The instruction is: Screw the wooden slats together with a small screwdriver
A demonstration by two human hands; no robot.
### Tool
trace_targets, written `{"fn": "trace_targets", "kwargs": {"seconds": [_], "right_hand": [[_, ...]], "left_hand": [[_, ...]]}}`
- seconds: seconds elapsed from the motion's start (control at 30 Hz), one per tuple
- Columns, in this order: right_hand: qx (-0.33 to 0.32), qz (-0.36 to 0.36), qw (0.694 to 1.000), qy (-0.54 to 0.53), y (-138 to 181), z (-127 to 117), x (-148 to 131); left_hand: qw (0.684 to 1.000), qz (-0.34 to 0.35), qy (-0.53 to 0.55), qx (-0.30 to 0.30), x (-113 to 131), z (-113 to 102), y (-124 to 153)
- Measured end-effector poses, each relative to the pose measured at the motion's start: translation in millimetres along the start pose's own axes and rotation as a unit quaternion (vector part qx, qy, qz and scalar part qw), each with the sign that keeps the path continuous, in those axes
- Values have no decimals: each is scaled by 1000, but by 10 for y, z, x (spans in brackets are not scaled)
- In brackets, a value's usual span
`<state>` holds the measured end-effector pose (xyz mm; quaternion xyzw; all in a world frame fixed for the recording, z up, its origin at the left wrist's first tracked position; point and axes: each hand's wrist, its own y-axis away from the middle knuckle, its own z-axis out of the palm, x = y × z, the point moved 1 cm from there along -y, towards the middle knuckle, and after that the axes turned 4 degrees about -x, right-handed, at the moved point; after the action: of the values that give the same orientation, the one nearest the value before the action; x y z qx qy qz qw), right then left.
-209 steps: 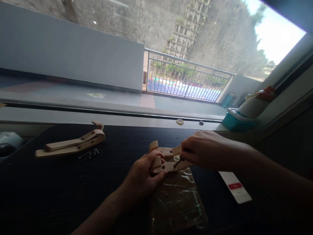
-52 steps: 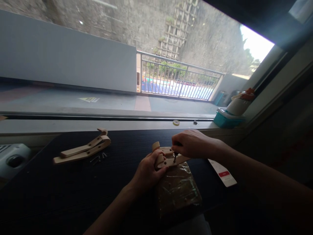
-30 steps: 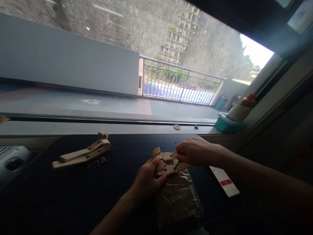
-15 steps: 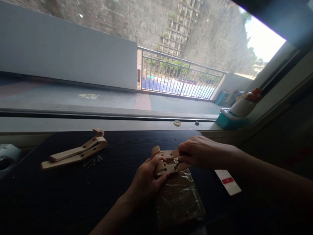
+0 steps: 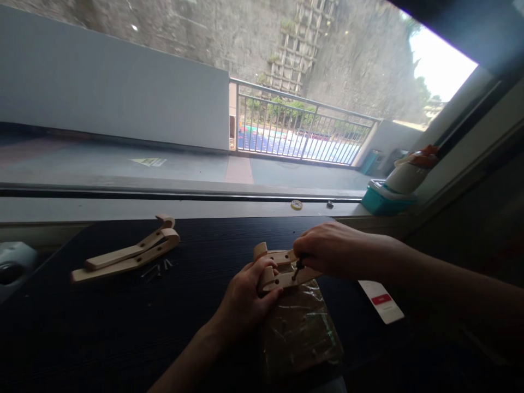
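Observation:
My left hand (image 5: pixel 245 297) is closed round the near end of a small wooden piece (image 5: pixel 282 268) made of curved, hooked slats, holding it against the black table (image 5: pixel 123 327). My right hand (image 5: pixel 331 254) is pinched over the piece's middle, gripping a small dark tool (image 5: pixel 298 266) whose tip stands on the wood. Under the piece lies a clear plastic bag (image 5: pixel 298 327) with small parts in it.
A second wooden assembly (image 5: pixel 126 255) lies at the left with several dark screws (image 5: pixel 158 269) beside it. A white card with a red patch (image 5: pixel 381 301) lies at the right. On the window sill stand a teal and white container (image 5: pixel 393 191) and a yellow tape roll (image 5: pixel 296 204).
My hands have stayed on the wooden piece throughout. My right hand has shifted slightly left over the tool. The view has swayed a little with my head.

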<state>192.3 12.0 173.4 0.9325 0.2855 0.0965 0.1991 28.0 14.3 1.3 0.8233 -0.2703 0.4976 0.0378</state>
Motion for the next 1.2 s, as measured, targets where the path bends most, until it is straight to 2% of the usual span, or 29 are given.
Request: {"fn": "trace_targets", "kwargs": {"seconds": [0.2,0.3,0.37,0.47,0.53,0.6,0.73,0.8,0.87,0.9,0.97,1.0,1.07,1.1,1.13,1.2], "right_hand": [[66,68,995,-8,-38,183,57],[54,90,994,11,-48,158,43],[38,80,996,25,-48,97,12],[4,24,999,39,-48,27,-44],[-24,-9,998,51,-68,33,-71],[-24,-9,998,56,-115,73,-78],[39,79,996,3,-232,161,25],[43,145,988,-41,-230,205,157],[10,165,978,-129,-153,292,313],[5,161,969,-189,-90,363,389],[81,150,932,-320,64,564,515],[128,137,900,-395,139,697,553],[233,115,816,-516,254,1000,567],[261,109,781,-556,281,1154,542],[296,117,749,-582,289,1296,501],[326,118,708,-615,242,1518,384]], "left_hand": [[1000,5,1,-6,30,-14,-8],[1000,8,-3,3,27,-14,-7],[1000,7,1,4,21,-12,-5],[1000,5,11,0,16,-9,-5],[1000,5,13,2,13,-7,-8],[1000,7,14,3,9,-5,-10],[1000,3,12,2,14,-4,-9],[1000,-4,17,-1,39,-14,-9],[999,-13,36,-5,83,-39,-15],[998,-18,51,-8,110,-59,-18],[995,-33,90,-24,164,-107,-21],[992,-42,110,-39,186,-133,-17],[987,-59,132,-64,213,-180,15],[987,-68,132,-68,215,-197,42],[988,-78,121,-50,208,-209,77],[990,-118,76,-2,176,-206,163]]}}
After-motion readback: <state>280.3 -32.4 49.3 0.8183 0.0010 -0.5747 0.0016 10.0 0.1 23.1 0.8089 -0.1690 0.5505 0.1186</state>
